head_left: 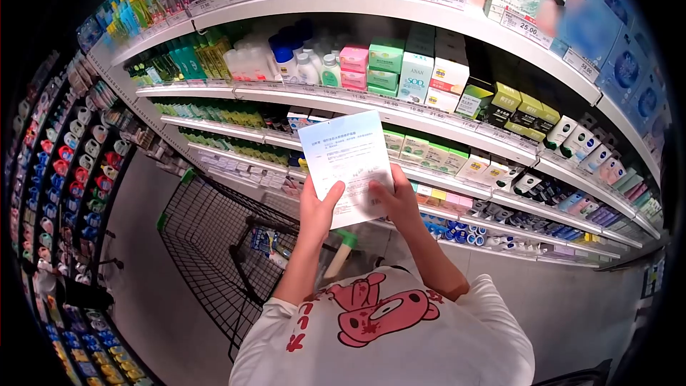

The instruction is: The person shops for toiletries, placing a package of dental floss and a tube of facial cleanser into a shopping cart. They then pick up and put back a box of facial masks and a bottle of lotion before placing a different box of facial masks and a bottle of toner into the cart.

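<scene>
A white and pale blue printed packet or sheet point(346, 161) is held up in front of the shelves, its text side facing the camera. My left hand point(319, 202) grips its lower left edge, the thumb lying on the front. On the lower right edge my right hand point(396, 200) holds it the same way, thumb over the print. The fingers behind it are hidden. Small handwriting-like marks show near the middle of its face; the print is too small to read.
Store shelves point(343, 93) with bottles and boxes curve across the view. A black wire shopping cart point(214, 243) with green corners stands at the lower left, a colourful packet point(269, 241) inside. Further left is a rack of hanging goods point(71, 164). Grey floor point(143, 264) lies between them.
</scene>
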`<state>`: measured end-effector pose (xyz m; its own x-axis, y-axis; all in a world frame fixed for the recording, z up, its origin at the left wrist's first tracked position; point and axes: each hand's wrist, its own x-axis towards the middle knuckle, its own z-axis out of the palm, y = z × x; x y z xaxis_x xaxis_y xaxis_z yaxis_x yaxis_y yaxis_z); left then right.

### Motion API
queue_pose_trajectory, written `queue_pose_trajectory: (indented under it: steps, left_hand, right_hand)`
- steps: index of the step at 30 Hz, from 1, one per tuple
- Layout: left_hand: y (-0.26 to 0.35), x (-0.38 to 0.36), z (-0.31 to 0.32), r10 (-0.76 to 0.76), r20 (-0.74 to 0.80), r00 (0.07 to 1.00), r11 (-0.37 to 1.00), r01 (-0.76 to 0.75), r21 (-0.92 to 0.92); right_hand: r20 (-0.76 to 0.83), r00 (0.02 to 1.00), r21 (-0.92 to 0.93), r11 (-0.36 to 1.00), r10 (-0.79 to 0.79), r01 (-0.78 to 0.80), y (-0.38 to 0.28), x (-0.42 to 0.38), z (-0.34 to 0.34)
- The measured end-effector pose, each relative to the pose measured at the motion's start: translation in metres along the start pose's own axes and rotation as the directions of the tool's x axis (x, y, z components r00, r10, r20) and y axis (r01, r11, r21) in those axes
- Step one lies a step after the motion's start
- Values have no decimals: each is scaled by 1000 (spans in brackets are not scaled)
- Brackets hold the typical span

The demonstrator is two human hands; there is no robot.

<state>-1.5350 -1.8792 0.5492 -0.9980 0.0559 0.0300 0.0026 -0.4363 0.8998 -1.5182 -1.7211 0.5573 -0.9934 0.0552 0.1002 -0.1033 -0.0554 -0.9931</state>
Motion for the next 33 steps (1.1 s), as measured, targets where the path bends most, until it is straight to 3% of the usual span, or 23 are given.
queue_pose_trajectory:
  steps: [5, 8, 14, 17, 26, 30, 32, 33]
  left_hand:
    - [-2, -3, 9, -24, 49, 998, 999, 25, -22]
    - [-8, -2, 15, -17, 56, 998, 1000, 15, 19]
    - [-3, -5, 21, -13, 99, 995, 998, 18, -55]
    - [0, -5, 19, 0, 72, 997, 999, 3, -47]
    - [7, -6, 3, 103, -12, 995, 995, -104, -4]
    - [10, -2, 2, 94, -54, 994, 994, -97, -46]
    - [-6, 8, -9, 177, -88, 980, 978, -164, 132]
    - [-1, 6, -4, 255, -158, 954, 925, -193, 329]
  right_hand:
    - [-43, 999, -22, 1000, 2, -3, -5, -12, -7]
    - [-97, 994, -150, 988, -41, 26, -9, -16, -14]
    - [-98, 995, -121, 993, -10, -2, -25, -23, -16]
    - [-93, 994, -126, 990, 56, -68, -34, -21, -10]
    - [-41, 993, -147, 984, -108, 101, -12, -3, 7]
    - [-37, 994, -37, 995, -98, 97, -17, 1, 13]
    - [-57, 996, 65, 996, -66, 69, -24, 0, 18]
    - [-89, 994, -22, 998, -64, 63, -25, 1, 18]
